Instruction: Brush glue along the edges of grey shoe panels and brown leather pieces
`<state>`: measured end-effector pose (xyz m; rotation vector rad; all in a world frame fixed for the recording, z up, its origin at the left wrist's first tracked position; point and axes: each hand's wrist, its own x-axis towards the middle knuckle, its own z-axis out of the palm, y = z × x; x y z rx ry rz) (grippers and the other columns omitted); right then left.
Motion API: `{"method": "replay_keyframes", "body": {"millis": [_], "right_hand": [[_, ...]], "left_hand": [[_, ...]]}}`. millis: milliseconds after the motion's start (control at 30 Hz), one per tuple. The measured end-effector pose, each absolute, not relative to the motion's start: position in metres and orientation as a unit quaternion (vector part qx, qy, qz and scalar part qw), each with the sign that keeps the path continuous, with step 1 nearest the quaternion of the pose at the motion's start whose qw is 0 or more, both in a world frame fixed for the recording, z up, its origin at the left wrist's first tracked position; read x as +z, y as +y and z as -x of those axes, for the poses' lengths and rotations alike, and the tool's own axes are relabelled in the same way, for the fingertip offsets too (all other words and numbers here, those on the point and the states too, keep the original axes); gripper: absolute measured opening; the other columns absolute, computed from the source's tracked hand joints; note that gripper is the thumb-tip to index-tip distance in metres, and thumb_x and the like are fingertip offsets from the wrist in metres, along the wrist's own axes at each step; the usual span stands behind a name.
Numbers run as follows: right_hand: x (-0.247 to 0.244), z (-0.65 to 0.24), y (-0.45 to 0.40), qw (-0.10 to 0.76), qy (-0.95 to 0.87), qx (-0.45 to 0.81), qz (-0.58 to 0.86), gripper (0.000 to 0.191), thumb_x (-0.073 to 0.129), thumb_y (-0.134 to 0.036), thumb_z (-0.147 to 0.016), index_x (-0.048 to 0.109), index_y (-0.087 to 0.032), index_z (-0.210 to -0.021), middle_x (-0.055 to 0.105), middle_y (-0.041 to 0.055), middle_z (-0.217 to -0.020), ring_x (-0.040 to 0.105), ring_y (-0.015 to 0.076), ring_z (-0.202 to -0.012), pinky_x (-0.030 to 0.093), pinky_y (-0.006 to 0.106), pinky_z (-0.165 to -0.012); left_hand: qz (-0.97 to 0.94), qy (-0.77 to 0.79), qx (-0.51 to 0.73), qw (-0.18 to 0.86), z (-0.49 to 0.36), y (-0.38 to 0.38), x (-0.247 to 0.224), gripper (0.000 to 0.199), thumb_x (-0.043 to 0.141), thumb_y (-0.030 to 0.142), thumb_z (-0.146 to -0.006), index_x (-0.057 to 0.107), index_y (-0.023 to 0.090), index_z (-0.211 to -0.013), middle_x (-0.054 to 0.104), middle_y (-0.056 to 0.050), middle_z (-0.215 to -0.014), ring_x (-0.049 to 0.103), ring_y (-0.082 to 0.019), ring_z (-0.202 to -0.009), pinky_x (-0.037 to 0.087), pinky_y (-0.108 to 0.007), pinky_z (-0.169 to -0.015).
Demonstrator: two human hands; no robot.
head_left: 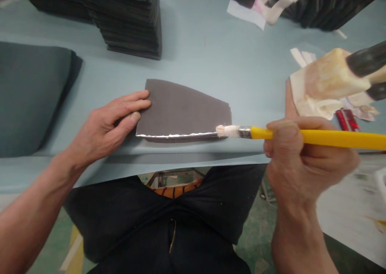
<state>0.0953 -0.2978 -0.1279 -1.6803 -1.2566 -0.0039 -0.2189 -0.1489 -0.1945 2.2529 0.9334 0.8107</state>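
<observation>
A small stack of dark grey fabric-like pieces (pixel 183 109) lies on the table before me. A white wet-looking line runs along its near edge. My left hand (pixel 113 119) rests at the stack's left side, fingertips touching it, fingers stretched and holding nothing. In my right hand (pixel 301 153) is a yellow-handled paintbrush (pixel 337 139), gripped between thumb and fingers and pointing left. Its white-coated bristles touch the near right corner of the top piece.
Tall piles of dark pieces (pixel 132 20) stand at the back left, with another stack (pixel 30 99) at the left. To the right is a cream, smeared container (pixel 334 75) with black handles near it. Paper scraps (pixel 245 13) and a red object (pixel 346 120) lie on the blue tabletop (pixel 193 44).
</observation>
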Motion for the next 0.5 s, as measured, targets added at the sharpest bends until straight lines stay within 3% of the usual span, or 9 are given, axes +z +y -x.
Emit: {"method": "replay_keyframes", "body": {"millis": [167, 500], "right_hand": [[-0.135, -0.061, -0.289, 0.585, -0.492, 0.087, 0.64, 0.03, 0.073, -0.04, -0.103, 0.074, -0.021, -0.079, 0.054, -0.0048, -0.056, 0.049, 0.0098, -0.043, 0.039, 0.027, -0.043], [-0.137, -0.007, -0.267, 0.559, -0.545, 0.161, 0.604, 0.032, 0.072, -0.047, -0.105, 0.075, -0.02, -0.088, 0.06, -0.0048, -0.061, 0.055, 0.009, -0.049, 0.043, 0.024, -0.049]], "left_hand": [[-0.841, 0.353, 0.28, 0.299, 0.22, -0.15, -0.193, 0.042, 0.052, 0.042, -0.111, 0.07, 0.033, -0.147, 0.062, 0.001, -0.163, 0.058, -0.025, -0.153, 0.042, -0.045, -0.135], [-0.846, 0.32, 0.284, 0.318, 0.219, -0.151, -0.193, 0.043, 0.049, 0.036, -0.111, 0.069, 0.024, -0.148, 0.06, -0.006, -0.165, 0.056, -0.025, -0.155, 0.041, -0.046, -0.135]]}}
